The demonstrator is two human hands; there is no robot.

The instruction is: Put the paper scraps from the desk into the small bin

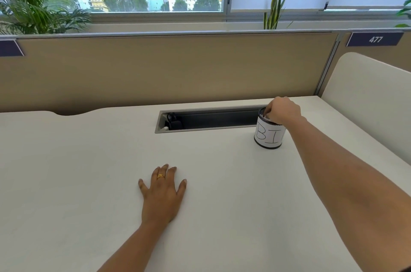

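The small bin (268,136) is a short round can with a white label marked "BI", standing at the back right of the white desk (89,171). My right hand (283,110) is over its mouth with the fingertips curled down into the opening. A bit of white paper (266,117) shows at the rim under the fingers; whether the fingers still grip it I cannot tell. My left hand (163,191) lies flat on the desk near the middle, fingers spread, with a gold ring. No loose paper scraps show on the desk.
A long cable slot (209,119) is cut into the desk just left of the bin. A beige partition (166,67) closes the back, and a cream side panel (367,98) stands at the right. Plants (35,9) stand behind the partition.
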